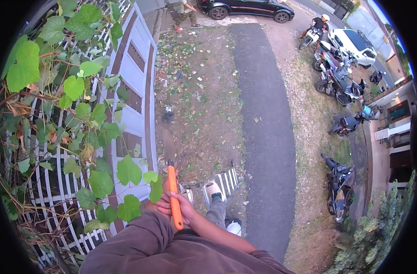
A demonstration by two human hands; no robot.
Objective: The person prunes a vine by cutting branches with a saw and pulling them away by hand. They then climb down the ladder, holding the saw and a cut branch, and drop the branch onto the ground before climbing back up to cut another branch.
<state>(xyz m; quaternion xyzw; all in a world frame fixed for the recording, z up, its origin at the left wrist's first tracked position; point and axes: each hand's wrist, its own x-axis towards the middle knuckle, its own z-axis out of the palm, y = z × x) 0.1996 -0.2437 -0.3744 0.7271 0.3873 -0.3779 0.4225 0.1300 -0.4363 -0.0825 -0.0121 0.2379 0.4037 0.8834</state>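
A long orange-handled tool [175,201] points up and away from my body. Past its dark collar, a narrow brownish blade-like part [168,141] blends with the ground behind. My right hand [186,210] reaches in from the right, closed at the handle with the thumb across it. Behind the handle is my left hand [165,194], touching the right one; its fingers are mostly hidden by the handle and vine leaves. Green vine leaves [128,171] hang just left of both hands. Below, my sandalled foot [213,189] rests on a metal ladder [229,181].
Climbing vines cover a white slatted fence [58,182] beside a pale gate [131,91]. Fallen leaves litter the dirt; an asphalt strip [265,137] runs alongside. Several motorcycles [338,82], a white car [354,45] and a black car [245,8] stand farther off. Two people are near the road.
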